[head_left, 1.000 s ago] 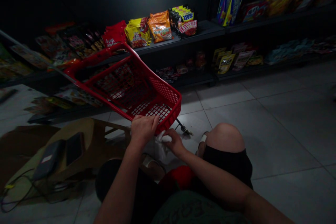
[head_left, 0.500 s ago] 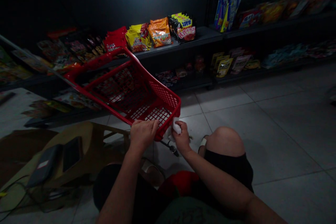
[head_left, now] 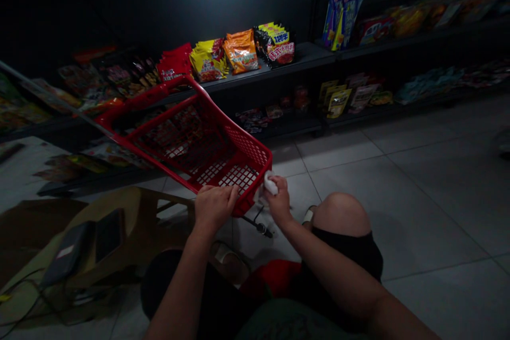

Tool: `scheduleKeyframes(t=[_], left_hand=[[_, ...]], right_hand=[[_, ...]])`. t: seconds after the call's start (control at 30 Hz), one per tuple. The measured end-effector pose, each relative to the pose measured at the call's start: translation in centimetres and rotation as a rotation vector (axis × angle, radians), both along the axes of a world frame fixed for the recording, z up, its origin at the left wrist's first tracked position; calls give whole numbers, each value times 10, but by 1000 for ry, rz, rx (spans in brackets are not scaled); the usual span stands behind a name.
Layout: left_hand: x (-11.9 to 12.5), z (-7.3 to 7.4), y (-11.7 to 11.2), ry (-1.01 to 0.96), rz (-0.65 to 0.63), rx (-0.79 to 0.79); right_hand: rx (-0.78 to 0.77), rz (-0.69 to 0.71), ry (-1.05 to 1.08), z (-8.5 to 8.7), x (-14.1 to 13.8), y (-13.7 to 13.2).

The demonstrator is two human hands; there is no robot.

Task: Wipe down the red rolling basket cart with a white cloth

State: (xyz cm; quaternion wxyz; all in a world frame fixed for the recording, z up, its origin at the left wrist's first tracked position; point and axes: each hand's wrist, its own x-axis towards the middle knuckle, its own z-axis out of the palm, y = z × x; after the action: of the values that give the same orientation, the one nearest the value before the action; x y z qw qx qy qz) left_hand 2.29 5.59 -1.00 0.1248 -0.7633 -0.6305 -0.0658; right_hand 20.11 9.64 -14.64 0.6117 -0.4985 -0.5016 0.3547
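Observation:
I sit on a tiled floor with a red plastic shopping basket (head_left: 187,133) tilted up in front of me. My left hand (head_left: 214,206) is closed around the basket's near rim, holding it. My right hand (head_left: 279,202) is closed on a crumpled white cloth (head_left: 270,184) and presses it against the basket's near right corner. A thin dark rod (head_left: 257,224) pokes out below the basket between my hands. My bare right knee (head_left: 341,213) is raised beside the right hand.
Low dark shelves (head_left: 303,56) with snack bags (head_left: 241,53) run along the wall behind the basket. At the left lie flattened cardboard (head_left: 131,234) with two dark flat devices (head_left: 67,255) and cables. Grey floor tiles (head_left: 418,180) stretch to the right.
My right hand rose from under the basket's corner to its side, carrying the white cloth. The left hand kept its grip on the rim. The basket shifted slightly.

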Motion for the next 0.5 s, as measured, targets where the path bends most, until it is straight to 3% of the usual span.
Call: scheduleKeyframes(t=[0.07,0.13,0.2,0.27,0.37,0.43,0.5], left_hand=[[0,0,-1,14,4,1],[-2,0,-2,30,16,-4],[-3,-1,-2,38,24,-7],[-4,-2,-3,39,24,-6],[-2,-3,-3,30,16,-9],[-1,-3,-4,27,17,-13],[0,-3,-4,22,22,-7]], right_hand=[[76,221,-72,0,-17,-35],[158,539,-121,-1,-30,-65],[198,710,-122,-3,-33,-76],[159,597,-81,-5,-24,-62],[-1,113,10,-11,2,-12],[-108,-133,51,-15,15,17],[-147,-172,33,-19,16,25]])
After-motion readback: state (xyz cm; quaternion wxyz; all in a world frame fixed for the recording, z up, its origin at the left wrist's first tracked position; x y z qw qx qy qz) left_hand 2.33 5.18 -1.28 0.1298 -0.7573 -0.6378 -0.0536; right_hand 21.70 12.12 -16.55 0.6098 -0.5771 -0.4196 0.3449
